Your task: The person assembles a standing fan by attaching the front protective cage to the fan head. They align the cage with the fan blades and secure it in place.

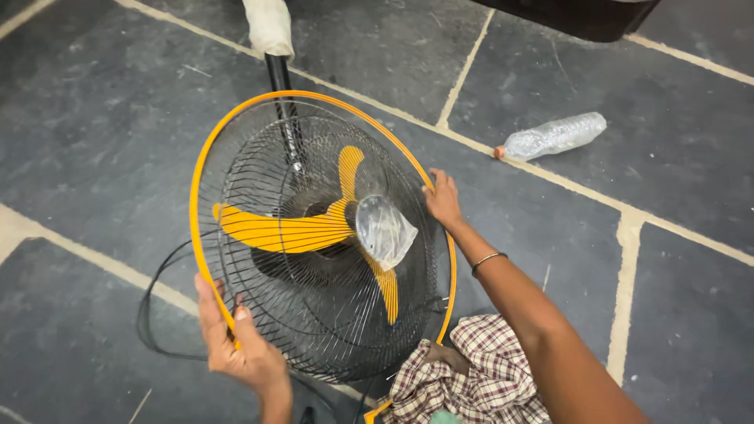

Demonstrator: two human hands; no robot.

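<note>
The orange-rimmed fan guard (236,141) is held between both grips: left hand (239,349) clamped on the near-left rim, right hand (442,198) closed on the right rim, blades (298,232) centred between.

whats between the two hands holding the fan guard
In the head view, the wire grille with its orange rim, the yellow blades and a plastic-wrapped hub lie between the left hand and right hand.

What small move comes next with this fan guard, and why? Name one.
Probably ease the round black wire guard with the orange rim squarely over the yellow three-blade fan. The left hand grips the rim's lower edge and the right hand its far side, yet the guard looks tilted, and a clear plastic wrap still covers the hub.
</note>
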